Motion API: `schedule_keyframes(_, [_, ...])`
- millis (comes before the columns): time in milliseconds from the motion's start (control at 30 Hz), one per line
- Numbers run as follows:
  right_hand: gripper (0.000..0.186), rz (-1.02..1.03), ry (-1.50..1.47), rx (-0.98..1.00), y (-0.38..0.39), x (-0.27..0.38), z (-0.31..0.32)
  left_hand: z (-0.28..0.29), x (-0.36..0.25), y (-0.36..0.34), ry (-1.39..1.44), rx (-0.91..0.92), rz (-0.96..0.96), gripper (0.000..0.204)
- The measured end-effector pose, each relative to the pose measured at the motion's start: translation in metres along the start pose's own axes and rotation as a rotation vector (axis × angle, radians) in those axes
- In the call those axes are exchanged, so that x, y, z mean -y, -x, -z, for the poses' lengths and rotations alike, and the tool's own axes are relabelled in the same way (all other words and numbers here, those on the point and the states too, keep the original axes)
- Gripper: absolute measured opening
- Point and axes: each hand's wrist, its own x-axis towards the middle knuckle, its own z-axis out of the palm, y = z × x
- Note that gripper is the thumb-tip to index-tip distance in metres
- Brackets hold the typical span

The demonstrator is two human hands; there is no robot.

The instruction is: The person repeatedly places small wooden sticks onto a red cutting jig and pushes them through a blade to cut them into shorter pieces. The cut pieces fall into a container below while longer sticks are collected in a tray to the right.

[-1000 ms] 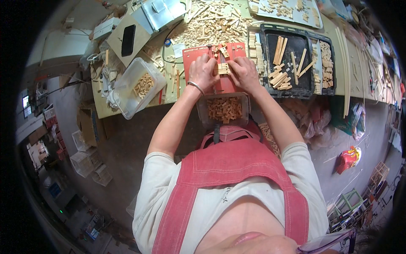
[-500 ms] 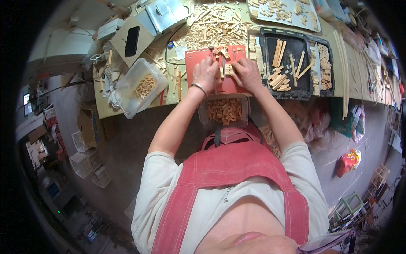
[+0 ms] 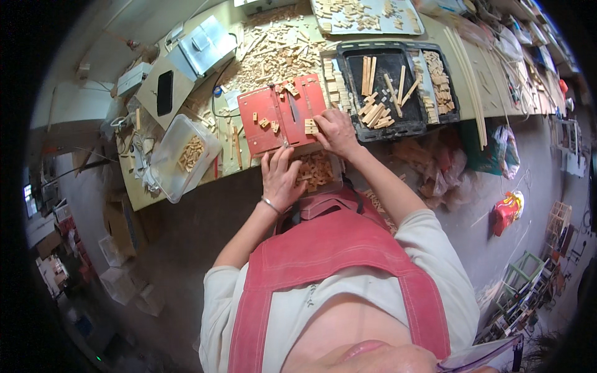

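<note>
a woodworking shop — heaped wood pieces (image 3: pixel 280 53), red slotted plate (image 3: pixel 267 102)

At ten o'clock on my feed I see a black phone (image 3: pixel 165 93) lying on a tan board (image 3: pixel 182 93), a silvery-blue metal box (image 3: pixel 205 45) just beyond it towards eleven. I've got a red-and-yellow bag (image 3: pixel 509 212) at three, a green frame (image 3: pixel 517 268) at four, and blurry pale crates (image 3: pixel 121 283) at eight.
</note>
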Motion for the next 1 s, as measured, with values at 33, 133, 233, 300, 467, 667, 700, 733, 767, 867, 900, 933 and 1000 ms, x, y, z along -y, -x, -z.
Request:
schedule_keyframes(33, [0.039,-0.008,-0.003,-0.009,-0.001,0.001,-0.001,0.007,-0.007,0.011,0.044,0.005,0.027,0.055])
schedule_keyframes(133, [0.037,-0.123,0.067,-0.082,-0.030,-0.012,-0.014,-0.005,-0.006,0.046,0.108,0.024,0.132,0.051])
schedule_keyframes(233, [0.034,-0.243,-0.094,-0.326,-0.057,-0.019,-0.011,-0.011,0.003,0.069,0.181,0.010,0.248,0.047])
schedule_keyframes(300, [0.028,-0.306,-0.140,-0.405,-0.055,-0.030,-0.002,-0.014,0.007,0.078,0.207,0.006,0.332,0.046])
schedule_keyframes(467, [0.012,-0.669,-0.195,-0.416,0.040,-0.109,0.011,-0.017,0.012,0.082,0.280,-0.054,0.385,0.041])
schedule_keyframes(667, [0.018,-0.788,-0.199,-0.321,0.084,-0.165,0.037,-0.030,0.005,0.083,0.333,-0.014,0.463,0.037])
schedule_keyframes(700, [0.020,-0.688,-0.166,-0.285,0.079,-0.165,0.038,-0.032,0.003,0.081,0.332,-0.016,0.455,0.037])
schedule_keyframes(733, [0.022,-0.588,-0.133,-0.248,0.072,-0.165,0.037,-0.035,0.000,0.078,0.331,-0.018,0.448,0.037])
schedule_keyframes(767, [0.024,-0.486,-0.101,-0.211,0.068,-0.165,0.037,-0.037,-0.004,0.076,0.330,-0.021,0.441,0.037])
schedule_keyframes(867, [0.025,-0.453,0.044,0.016,0.064,-0.179,0.040,-0.042,-0.015,0.070,0.351,-0.007,0.458,0.036])
schedule_keyframes(900, [0.024,-0.434,0.104,0.055,0.066,-0.186,0.041,-0.043,-0.019,0.069,0.348,-0.010,0.467,0.036])
schedule_keyframes(933, [0.020,-0.451,0.183,0.013,0.069,-0.193,0.042,-0.043,-0.022,0.068,0.345,-0.012,0.476,0.035])
schedule_keyframes(1000, [0.020,-0.484,0.217,-0.013,0.071,-0.210,0.051,-0.045,-0.030,0.068,0.348,-0.010,0.509,0.034])
